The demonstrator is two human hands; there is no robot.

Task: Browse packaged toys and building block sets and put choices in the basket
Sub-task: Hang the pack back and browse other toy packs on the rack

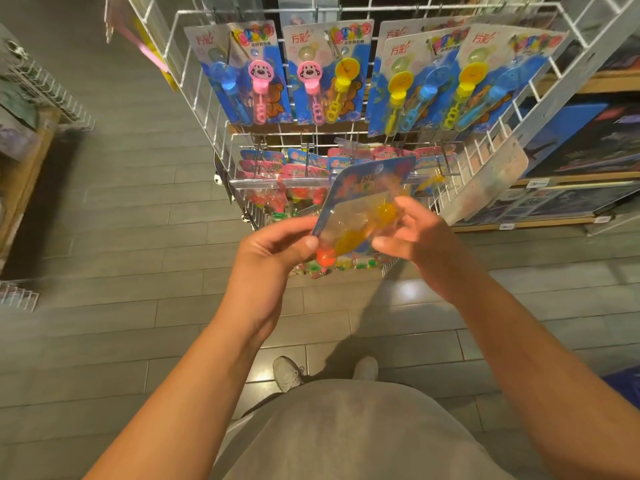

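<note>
I hold a blister-packed toy point(363, 202) with a blue card and clear plastic over orange and yellow pieces, tilted in front of the wire rack. My left hand point(277, 247) pinches its lower left corner with thumb and fingers. My right hand point(412, 233) grips its right side, thumb on the front. Behind the pack, more packs of the same kind point(277, 174) hang on the rack's lower pegs. A basket is not in view.
A white wire display rack point(194, 77) stands ahead with bubble-wand packs point(252, 74) hanging on its upper row. Wooden shelves with boxed sets point(588, 140) are at the right. Another wire shelf point(45, 91) is at the left. Grey tiled floor point(138, 237) and my shoes lie below.
</note>
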